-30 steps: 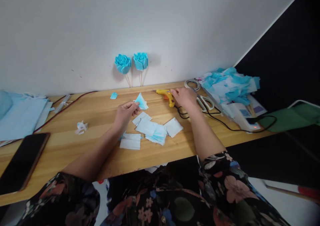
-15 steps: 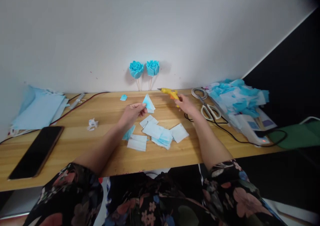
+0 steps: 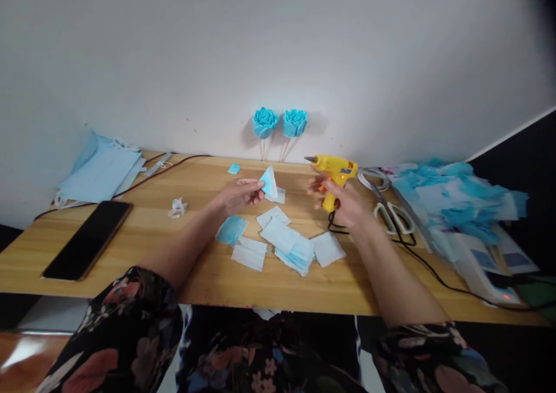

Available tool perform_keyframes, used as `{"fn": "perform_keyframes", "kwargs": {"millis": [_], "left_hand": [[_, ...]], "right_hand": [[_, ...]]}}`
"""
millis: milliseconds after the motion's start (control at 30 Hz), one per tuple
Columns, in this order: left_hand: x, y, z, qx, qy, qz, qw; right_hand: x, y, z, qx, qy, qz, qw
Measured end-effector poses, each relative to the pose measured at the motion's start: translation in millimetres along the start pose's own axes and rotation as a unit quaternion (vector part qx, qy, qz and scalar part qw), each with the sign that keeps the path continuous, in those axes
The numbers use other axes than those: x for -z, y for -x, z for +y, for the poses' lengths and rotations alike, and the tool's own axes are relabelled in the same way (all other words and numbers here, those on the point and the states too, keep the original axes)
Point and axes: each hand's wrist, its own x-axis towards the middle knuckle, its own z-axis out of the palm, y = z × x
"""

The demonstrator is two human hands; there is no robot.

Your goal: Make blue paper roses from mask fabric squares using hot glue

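My left hand [image 3: 243, 195] pinches a folded blue-and-white piece of mask fabric [image 3: 269, 182], its pointed tip upward. To the right, my right hand [image 3: 341, 199] is closed around the handle of a yellow hot glue gun [image 3: 334, 166], some fingers near its orange trigger. The gun's metal nozzle points left and stays apart from the fabric. Below the hands lie several cut fabric squares, among them a blue square [image 3: 232, 229], a white square [image 3: 249, 254] and an overlapping stack [image 3: 295, 254]. Two blue fabric roses [image 3: 264, 123] on thin sticks lean against the wall behind.
A phone [image 3: 89, 239] and a pile of blue masks [image 3: 102, 170] lie at left, near a crumpled white scrap [image 3: 177, 208]. At right are white-handled scissors [image 3: 394, 218], a heap of fabric scraps [image 3: 460, 190], and a power strip [image 3: 490, 271] with a black cord.
The view has shifted, so the table's things sit further right. My right hand has brought the glue gun more upright, showing its side. My left hand still pinches the folded fabric.
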Motion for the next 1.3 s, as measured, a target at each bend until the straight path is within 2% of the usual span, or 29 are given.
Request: {"fn": "perform_keyframes", "kwargs": {"millis": [100, 200, 400, 633, 1300], "left_hand": [[3.1, -0.8, -2.6, 0.010, 0.008, -0.008, 1.000], [5.3, -2.0, -4.1, 0.015, 0.020, -0.016, 1.000], [7.1, -3.7, -6.0, 0.009, 0.033, -0.039, 0.999], [9.5, -5.3, -10.4, 0.009, 0.044, -0.035, 0.998], [9.4, -7.0, -11.1, 0.007, 0.065, -0.041, 0.997]], "right_hand": [[-6.1, 1.1, 21.4, 0.018, -0.008, 0.021, 1.000], [-11.5, 2.5, 31.0, 0.031, 0.009, 0.013, 0.999], [-18.9, 10.2, 27.2, 0.035, 0.028, -0.023, 0.999], [-16.9, 10.2, 30.5, 0.054, 0.078, -0.042, 0.995], [-11.3, 9.4, 37.2, 0.063, 0.183, -0.032, 0.981]]}}
